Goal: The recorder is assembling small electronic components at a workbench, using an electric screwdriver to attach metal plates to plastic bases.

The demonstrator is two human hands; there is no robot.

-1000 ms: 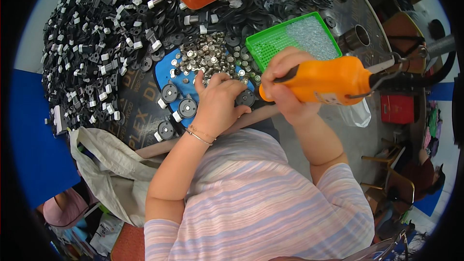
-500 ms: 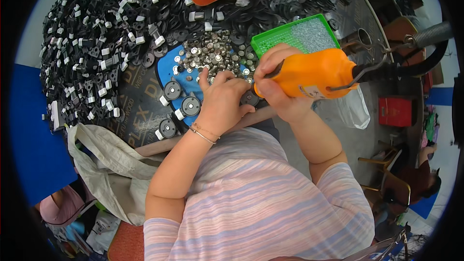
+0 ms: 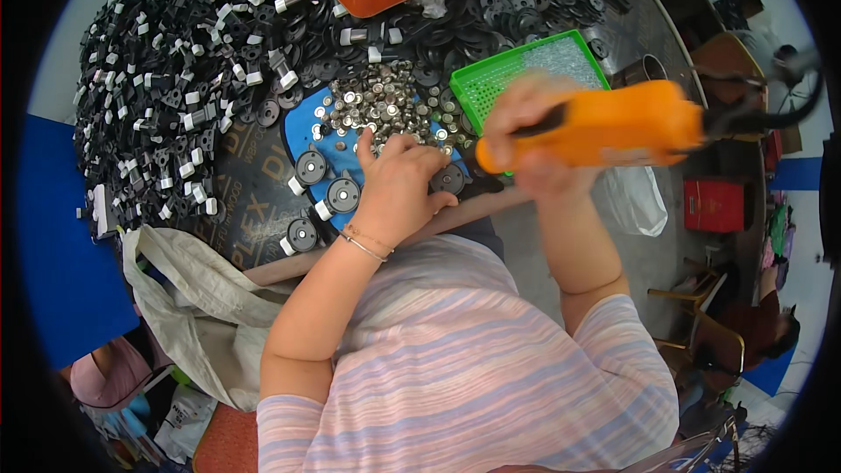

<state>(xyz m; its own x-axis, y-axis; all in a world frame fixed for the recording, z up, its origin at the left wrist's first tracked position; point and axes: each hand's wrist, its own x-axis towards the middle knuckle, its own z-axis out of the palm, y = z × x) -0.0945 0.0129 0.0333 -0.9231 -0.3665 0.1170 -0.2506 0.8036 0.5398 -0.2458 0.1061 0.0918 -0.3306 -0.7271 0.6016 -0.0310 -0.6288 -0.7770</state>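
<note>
My right hand (image 3: 534,136) is wrapped round an orange electric screwdriver (image 3: 622,127) hung from a spring and cable; both are blurred. The driver's tip end points left, toward my left hand (image 3: 399,180). Between the thumb and forefinger of that hand sits a black round part (image 3: 448,179), near the table's edge. Its other fingers reach over a blue mat (image 3: 302,118), beside a heap of small silvery metal caps (image 3: 381,96). Left of my wrist lie three round black assemblies with white tabs, one of them a black wheel (image 3: 342,196).
A green basket (image 3: 477,92) of small silvery pieces stands behind my right hand. Black and white parts (image 3: 166,61) are piled at the left, below an orange bin (image 3: 377,0). A pale cloth sack (image 3: 188,298) hangs at the near left edge. Other people sit at both sides.
My right hand has moved the screwdriver to the right and slightly down, away from my left hand. My left hand and the black round part have barely moved.
</note>
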